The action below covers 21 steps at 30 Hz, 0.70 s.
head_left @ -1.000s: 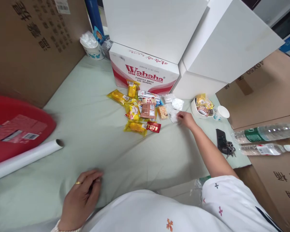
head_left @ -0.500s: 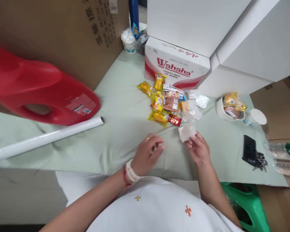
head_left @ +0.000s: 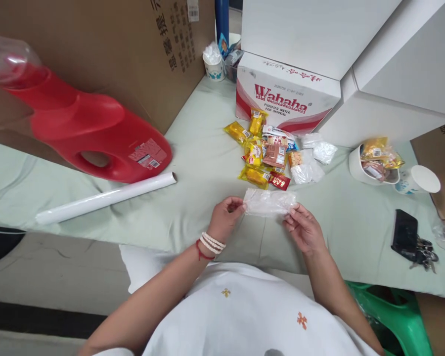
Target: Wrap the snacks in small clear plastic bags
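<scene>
A clear plastic wrapper (head_left: 270, 201) is stretched flat between my two hands, just in front of a pile of snacks. My left hand (head_left: 225, 217), with a beaded bracelet and a red cord at the wrist, pinches its left end. At the other end, the fingers of my right hand (head_left: 304, 228) are closed on its corner. Beyond it lie yellow snack packets (head_left: 254, 175), a brown packet (head_left: 275, 155) and a small red packet (head_left: 280, 181). To their right sit a piece of snack in clear wrap (head_left: 295, 158) and crumpled clear wrappers (head_left: 307, 173).
A Wahaha carton (head_left: 282, 99) stands behind the pile. On the left are a big red jug (head_left: 111, 133) and a white roll (head_left: 107, 198). At right are a white container of packets (head_left: 356, 165), a paper cup (head_left: 417, 180), a black pouch (head_left: 404, 235) and keys (head_left: 425, 254).
My left hand has come to the wrapper and taken its left end. The wrapper, earlier bunched in my right hand, is now spread out wide. The view has shifted left.
</scene>
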### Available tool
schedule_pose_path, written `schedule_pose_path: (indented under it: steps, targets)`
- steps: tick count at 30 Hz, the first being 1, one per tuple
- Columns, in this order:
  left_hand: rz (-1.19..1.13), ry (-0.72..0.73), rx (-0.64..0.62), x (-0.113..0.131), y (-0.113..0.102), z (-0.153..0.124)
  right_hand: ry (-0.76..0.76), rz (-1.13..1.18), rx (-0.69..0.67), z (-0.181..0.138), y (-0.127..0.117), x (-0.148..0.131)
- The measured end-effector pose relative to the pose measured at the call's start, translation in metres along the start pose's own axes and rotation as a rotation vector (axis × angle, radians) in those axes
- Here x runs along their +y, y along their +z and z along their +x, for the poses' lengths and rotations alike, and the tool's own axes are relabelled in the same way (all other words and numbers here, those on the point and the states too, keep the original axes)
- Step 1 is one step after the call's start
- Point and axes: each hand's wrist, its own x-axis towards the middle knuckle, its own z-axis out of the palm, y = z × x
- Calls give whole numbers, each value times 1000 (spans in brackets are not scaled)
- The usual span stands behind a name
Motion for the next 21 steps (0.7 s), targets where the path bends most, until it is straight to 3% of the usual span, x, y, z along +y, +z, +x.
schedule_pose_path:
  steps: [2,3,5,7,12,17,21]
  targets:
    - [242,224,120,4,-3,-11,23,4,-8,1,6,4]
    - [343,354,117,7,-2,-16,32,-5,-13,1,10,5]
    - [472,563,2,14,3,-25,47,-30,-39,2,19,4]
    - [493,643,-75,18,13,-29,59,-49,-82,2,27,2]
    - [366,432,162,11,33,-11,60,-74,-146,0,37,-8]
    - [-45,75,82,3,30,8,98,-92,-149,-2,27,-11]
    - [-449,-136,180,11,18,11,46,-134,-23,2,7,-7]
